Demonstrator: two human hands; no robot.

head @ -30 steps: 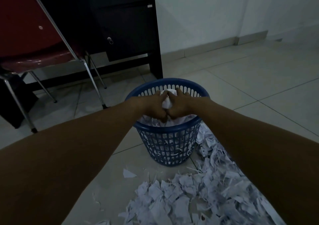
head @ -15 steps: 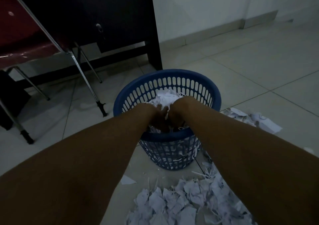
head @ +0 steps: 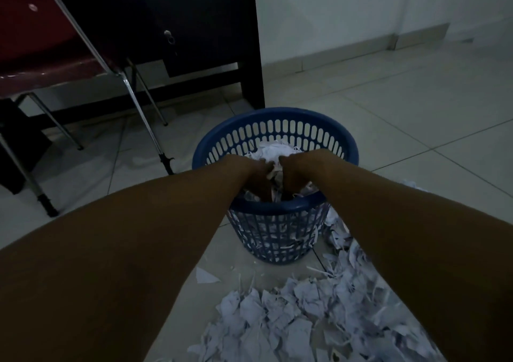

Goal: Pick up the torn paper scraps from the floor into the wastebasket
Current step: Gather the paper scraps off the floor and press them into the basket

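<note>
A round blue plastic wastebasket [head: 275,114] stands on the tiled floor, filled with white torn paper scraps [head: 273,150] almost to its rim. Both my hands reach down into it, side by side. My left hand [head: 256,177] and my right hand [head: 294,175] are sunk into the scraps, with a lump of paper between them. Their fingertips are buried, so their grip is hidden. A wide heap of torn scraps [head: 319,311] covers the floor in front of and to the right of the basket.
A red chair [head: 41,42] with metal legs [head: 144,117] stands at the left. Just beyond the basket is a dark desk [head: 194,14] with a locked drawer. A lone scrap [head: 206,276] lies left of the heap. Bare tiles stretch to the right, up to the wall.
My hands held a wad of paper above the rim; they have gone down into the basket and now sit deep in the scraps. The camera has tilted slightly.
</note>
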